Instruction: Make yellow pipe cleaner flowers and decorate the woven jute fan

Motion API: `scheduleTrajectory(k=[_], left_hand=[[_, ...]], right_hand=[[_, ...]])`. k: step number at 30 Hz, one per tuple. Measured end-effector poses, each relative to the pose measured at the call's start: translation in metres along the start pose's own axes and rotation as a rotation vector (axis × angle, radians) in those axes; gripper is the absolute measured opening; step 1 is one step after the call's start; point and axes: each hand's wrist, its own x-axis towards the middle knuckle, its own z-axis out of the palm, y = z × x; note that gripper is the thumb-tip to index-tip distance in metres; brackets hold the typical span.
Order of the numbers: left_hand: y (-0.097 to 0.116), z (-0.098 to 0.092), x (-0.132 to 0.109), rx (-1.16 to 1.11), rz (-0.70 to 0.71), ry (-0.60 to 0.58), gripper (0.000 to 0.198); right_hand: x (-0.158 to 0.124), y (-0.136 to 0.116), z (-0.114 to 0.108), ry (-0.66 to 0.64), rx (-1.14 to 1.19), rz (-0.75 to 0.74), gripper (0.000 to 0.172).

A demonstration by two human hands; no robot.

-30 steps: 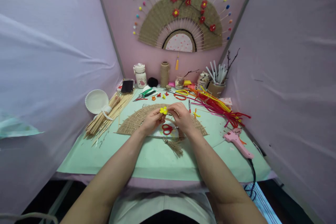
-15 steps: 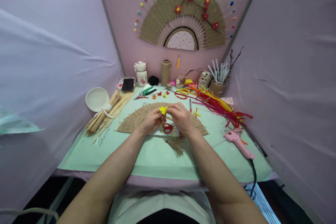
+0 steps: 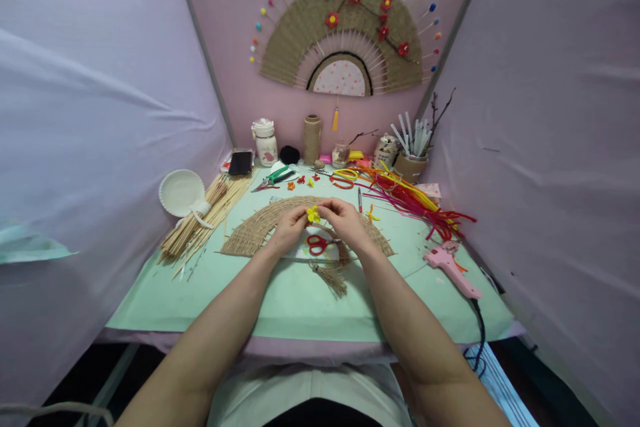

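Observation:
Between my two hands is a small yellow flower, its petals facing me. My left hand pinches it from the left, fingers closed. From the other side my right hand closes its fingertips on the flower's right edge. Both hands hover over a woven twine fan that lies flat on the table. Red-handled scissors rest at the fan's middle, just below the flower. A twine tassel hangs off the fan's lower edge.
A pink glue gun lies at the right with its cord over the edge. Pipe cleaners spread behind it. Bundled sticks and a white paper dish are left. Green pliers and small flowers lie behind the fan.
The yellow flower has turned so its face shows more openly, and it sits slightly lower. Both hands have shifted a little around it. The whole view has moved slightly.

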Motion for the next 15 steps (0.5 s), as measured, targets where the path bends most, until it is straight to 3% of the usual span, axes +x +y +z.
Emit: scheduleTrajectory(k=[3,7,12,15], left_hand=[[-0.002,-0.001,0.002,0.047,0.064,0.094,0.014],[0.002,0.001,0.001,0.03,0.067,0.328,0.023],[0.009,0.016,-0.005,-0.251,-0.103,0.183,0.033],[0.011,0.021,-0.007,-0.331,-0.124,0.209,0.033]], right_hand=[[-0.001,0.0,0.002,0.079,-0.014,-0.002,0.019],[-0.003,0.001,0.004,0.342,-0.124,-0.106,0.018],[-0.007,0.001,0.01,0.349,-0.212,-0.2,0.017],[-0.008,0.003,0.015,0.315,-0.188,-0.19,0.017]])
